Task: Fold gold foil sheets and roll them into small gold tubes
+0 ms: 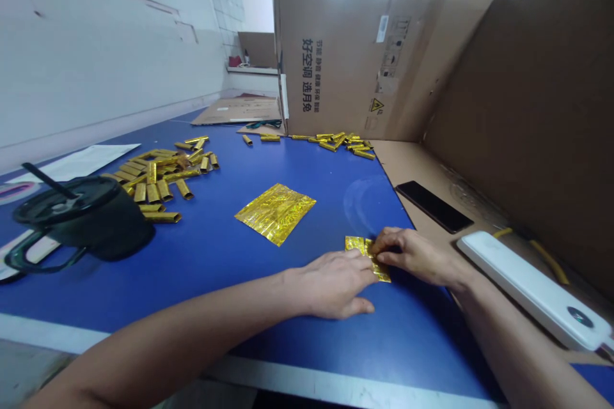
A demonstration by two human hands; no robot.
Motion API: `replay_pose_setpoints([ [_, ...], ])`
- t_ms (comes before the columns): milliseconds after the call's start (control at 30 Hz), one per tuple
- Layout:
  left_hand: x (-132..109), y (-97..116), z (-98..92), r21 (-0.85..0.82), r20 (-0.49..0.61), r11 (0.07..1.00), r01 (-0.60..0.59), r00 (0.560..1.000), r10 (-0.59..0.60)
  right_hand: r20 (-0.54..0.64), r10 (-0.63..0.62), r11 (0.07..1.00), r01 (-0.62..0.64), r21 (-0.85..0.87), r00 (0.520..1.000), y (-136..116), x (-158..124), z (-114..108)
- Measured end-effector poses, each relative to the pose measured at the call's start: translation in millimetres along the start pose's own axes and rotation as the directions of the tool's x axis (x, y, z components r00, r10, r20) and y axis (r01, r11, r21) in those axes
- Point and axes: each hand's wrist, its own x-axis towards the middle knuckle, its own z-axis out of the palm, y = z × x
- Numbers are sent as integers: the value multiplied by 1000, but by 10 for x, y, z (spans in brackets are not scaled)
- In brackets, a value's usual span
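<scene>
A small piece of shiny gold foil [355, 243] lies on the blue table, partly hidden under both hands. My left hand [338, 282] rests on it from the left, palm down, fingers stretched forward and thumb apart. At the foil's right side, my right hand [415, 257] has thumb and fingertips pinched on its edge, where the foil looks folded or creased. Beyond my left hand, a larger, wrinkled gold foil sheet [276, 213] lies flat, touched by neither hand.
Several gold foil tubes [163, 172] are heaped at left, more gold tubes [338, 140] at the back. A dark lidded mug [108, 220] stands at left. On the right are a phone [434, 206] and a white device [532, 291]. Cardboard walls [350, 64] rise behind and right.
</scene>
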Motion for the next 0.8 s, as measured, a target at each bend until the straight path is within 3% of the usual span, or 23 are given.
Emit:
replay_pose_setpoints([
  [133, -7, -164, -76, -3, -30, 999, 33, 999, -33, -16, -30, 986, 27, -162, 999, -24, 36, 139],
  [267, -20, -311, -116, -26, -65, 998, 63, 996, -64, -114, -51, 968, 21, -249, 992, -10, 76, 263],
  [533, -13, -367, -35, -56, -145, 997, 60, 987, -67, -175, -143, 947, 83, -309, 974, 19, 83, 345],
  [800, 0, -384, 82, -54, -248, 985, 161, 954, -169, -239, -118, 968, 59, -243, 964, 71, 117, 386],
])
